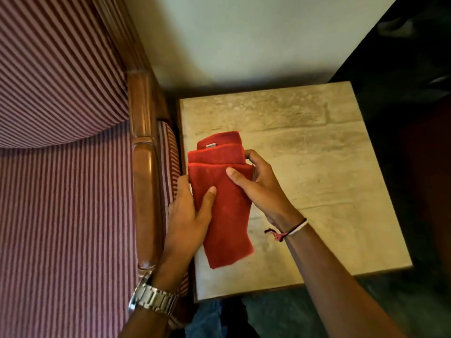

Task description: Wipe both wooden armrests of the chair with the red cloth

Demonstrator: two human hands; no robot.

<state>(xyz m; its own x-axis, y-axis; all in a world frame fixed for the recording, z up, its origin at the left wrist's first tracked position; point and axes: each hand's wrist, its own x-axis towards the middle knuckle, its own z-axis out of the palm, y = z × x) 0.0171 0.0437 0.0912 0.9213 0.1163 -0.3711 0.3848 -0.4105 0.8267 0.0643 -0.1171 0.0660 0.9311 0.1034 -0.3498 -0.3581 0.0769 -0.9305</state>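
Observation:
The red cloth (223,211) is folded in layers and held over the left side of a small stone-topped table. My left hand (188,215) grips its left edge, thumb lying on top. My right hand (256,186) grips the right edge near the upper folds, thumb pressed on the cloth. The chair's right wooden armrest (145,181) runs lengthwise just left of my left hand, glossy brown. The chair has red-and-white striped upholstery (61,203). The other armrest is out of view.
The square side table (329,167) stands tight against the chair's right side, its top pale and mottled. A pale wall (244,32) rises behind it. Dark floor and shadow lie to the right. My knees in jeans (210,318) show at the bottom.

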